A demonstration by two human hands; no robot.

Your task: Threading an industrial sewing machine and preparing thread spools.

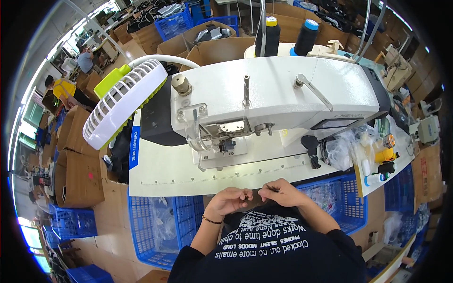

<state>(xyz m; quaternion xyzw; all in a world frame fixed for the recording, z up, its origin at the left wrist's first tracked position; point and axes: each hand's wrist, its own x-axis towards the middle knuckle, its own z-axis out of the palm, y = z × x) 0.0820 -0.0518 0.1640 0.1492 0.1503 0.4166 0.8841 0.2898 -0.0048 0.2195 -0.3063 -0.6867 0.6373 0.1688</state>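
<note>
My left hand (228, 203) and my right hand (284, 193) are close together, a small gap apart, just in front of the table's near edge. Curled in a pinch, the left fingers have something small and dark at their tips, too small to name. A short dark bit also shows between the right thumb and fingers; its kind is unclear. Beyond my hands stands a white industrial sewing machine (278, 89) on a pale table (165, 186) with a ruler scale along its front. Neither hand touches the machine.
Blue plastic baskets (188, 214) sit below the table on both sides of me. A white fan (125, 104) hangs at the machine's left. Thread spools (373, 179) and clear plastic bags (340, 150) lie at right. Cardboard boxes (82, 181) and a person in yellow (68, 89) are farther left.
</note>
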